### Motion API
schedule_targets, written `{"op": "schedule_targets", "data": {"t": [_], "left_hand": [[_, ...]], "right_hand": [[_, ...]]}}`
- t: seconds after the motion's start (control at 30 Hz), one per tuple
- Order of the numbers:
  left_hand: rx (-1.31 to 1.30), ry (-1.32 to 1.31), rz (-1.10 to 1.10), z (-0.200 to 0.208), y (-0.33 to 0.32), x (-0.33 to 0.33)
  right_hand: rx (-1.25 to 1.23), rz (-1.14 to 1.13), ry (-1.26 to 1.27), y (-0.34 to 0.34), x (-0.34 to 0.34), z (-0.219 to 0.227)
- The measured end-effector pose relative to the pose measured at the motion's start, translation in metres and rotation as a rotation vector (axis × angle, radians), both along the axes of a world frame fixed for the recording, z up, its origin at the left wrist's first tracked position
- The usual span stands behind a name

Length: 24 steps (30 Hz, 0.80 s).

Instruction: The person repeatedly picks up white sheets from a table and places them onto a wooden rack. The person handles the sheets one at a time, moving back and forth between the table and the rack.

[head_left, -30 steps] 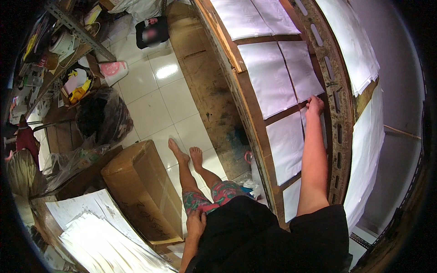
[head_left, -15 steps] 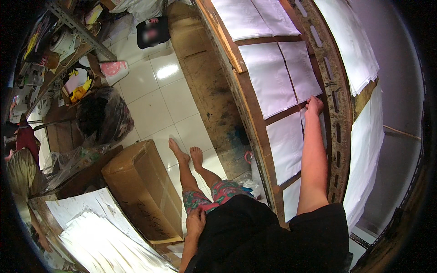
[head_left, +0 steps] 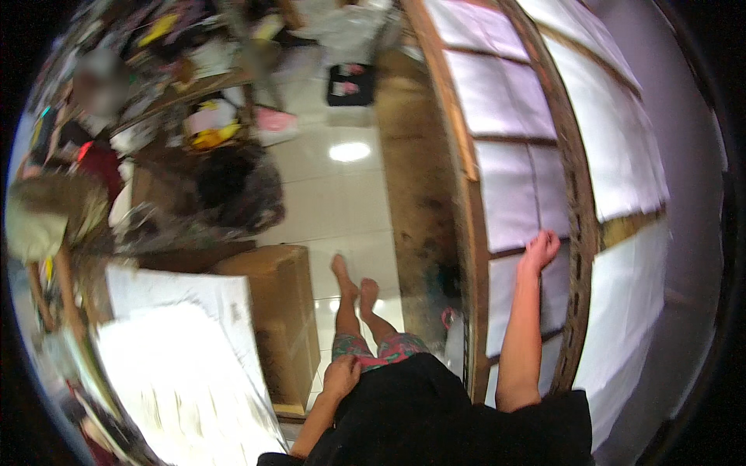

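My right hand (head_left: 542, 248) is closed at the lower edge of a pair of white sheets (head_left: 517, 190) on a brown slatted rack. Whether its fingers pinch a sheet's edge is hidden behind the knuckles. Several more white sheets (head_left: 497, 93) lie in pairs along the rack, farther off and nearer to me. Against my patterned shorts (head_left: 381, 349), my left hand (head_left: 342, 377) rests low with its fingers curled in; anything inside them cannot be seen.
A second rack level with white sheets (head_left: 622, 311) runs along my right. To my left stand a cardboard box (head_left: 284, 318) and a bright stack of white sheets (head_left: 179, 373). Beyond are a clear plastic bag (head_left: 241, 186), cluttered shelves and a person (head_left: 58, 217). Flattened cardboard (head_left: 423, 179) covers floor beside the rack.
My view has swung left, so the scene sits farther right and is blurred. My right hand stays by the sheet edges, and my left hand is still at my shorts.
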<state>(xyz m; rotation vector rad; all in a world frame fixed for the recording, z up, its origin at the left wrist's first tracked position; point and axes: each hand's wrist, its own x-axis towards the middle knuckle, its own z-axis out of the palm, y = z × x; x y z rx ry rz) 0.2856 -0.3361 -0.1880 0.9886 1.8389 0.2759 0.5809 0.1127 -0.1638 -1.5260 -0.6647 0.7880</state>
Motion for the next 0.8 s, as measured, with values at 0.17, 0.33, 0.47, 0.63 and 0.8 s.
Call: {"op": "schedule_targets", "data": {"t": [0.17,0.33,0.47,0.63,0.8], "left_hand": [[0.270,0.033,0.138,0.024,0.016,-0.010],[0.480,0.132,0.248,0.093,0.051,-0.038],[0.610,0.183,0.353,0.125,0.055,-0.053],[0.695,0.277,0.432,0.179,0.044,-0.086],[0.730,0.464,0.485,0.218,0.014,-0.116]], "right_hand": [[0.027,0.326,0.018,-0.034,-0.096,0.008],[-0.141,0.780,-0.067,-0.078,-0.199,0.018],[-0.238,1.097,-0.199,-0.108,-0.217,-0.078],[-0.391,1.539,-0.564,-0.135,-0.150,-0.226],[-0.407,1.979,-0.786,-0.141,-0.104,-0.224]]}}
